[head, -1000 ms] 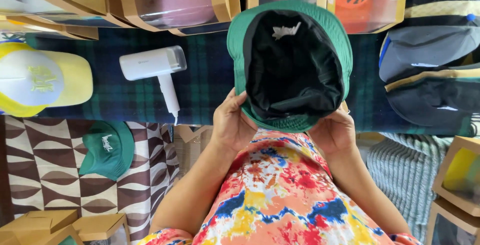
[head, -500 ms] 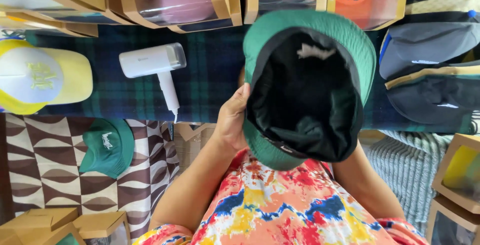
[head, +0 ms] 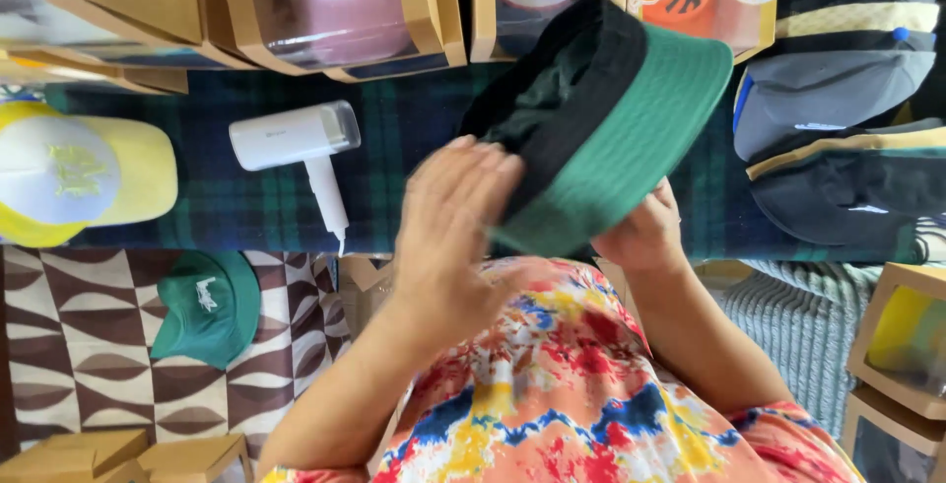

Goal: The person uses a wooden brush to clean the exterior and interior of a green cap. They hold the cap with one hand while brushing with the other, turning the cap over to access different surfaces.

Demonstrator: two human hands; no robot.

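Above the lap, right hand point(head: 645, 232) grips the now-tilted green hat point(head: 601, 128); left hand point(head: 458, 217) has opened flat.

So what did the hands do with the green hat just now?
The green bucket hat was turned from opening-up onto its side, tilting right. The left hand let go and now lies open and flat against it; the right hand kept its hold underneath. The white handheld steamer and yellow cap stayed put.
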